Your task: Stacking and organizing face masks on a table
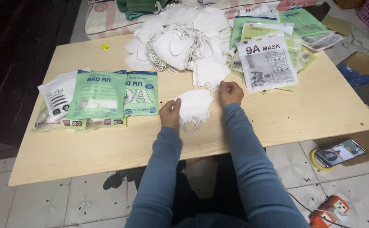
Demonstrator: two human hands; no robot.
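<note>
1. Filled green pouches (98,95) lie stacked at the table's (302,114) left.
2. Left hand (170,114) pinches a small stack of white masks (194,109) near the front edge.
3. Right hand (230,93) grips the stack's far corner; squaring it seems underway, and bagging calls for an empty pouch (267,63).

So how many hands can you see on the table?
2. The left hand holds the left edge of a small stack of white masks; the right hand pinches its upper right corner. None look hidden.
</note>
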